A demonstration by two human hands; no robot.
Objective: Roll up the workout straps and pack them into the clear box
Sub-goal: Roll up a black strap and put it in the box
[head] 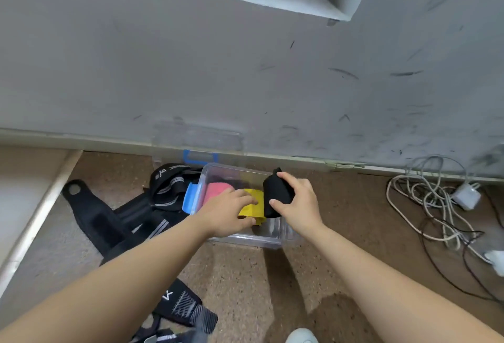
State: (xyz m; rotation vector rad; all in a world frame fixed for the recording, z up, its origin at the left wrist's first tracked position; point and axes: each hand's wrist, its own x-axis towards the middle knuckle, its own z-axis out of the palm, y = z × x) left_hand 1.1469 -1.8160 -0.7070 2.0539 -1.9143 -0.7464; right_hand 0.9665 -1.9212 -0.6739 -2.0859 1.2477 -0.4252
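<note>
Clear box (275, 240): one pink roll (216, 191), one yellow roll (255, 203) under open left hand (227, 213). Right hand (298, 203) grips one black roll (276, 192) above box.

The left hand (227, 213) covers part of the yellow band (255, 205) inside the clear box (275, 236); something dark behind the pink roll (216, 192) is unreadable. Black straps (180, 307) run off the bottom edge.

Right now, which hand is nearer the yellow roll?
Left. The left hand rests on the yellow roll inside the box; the right hand is beside it, holding a black roll.
</note>
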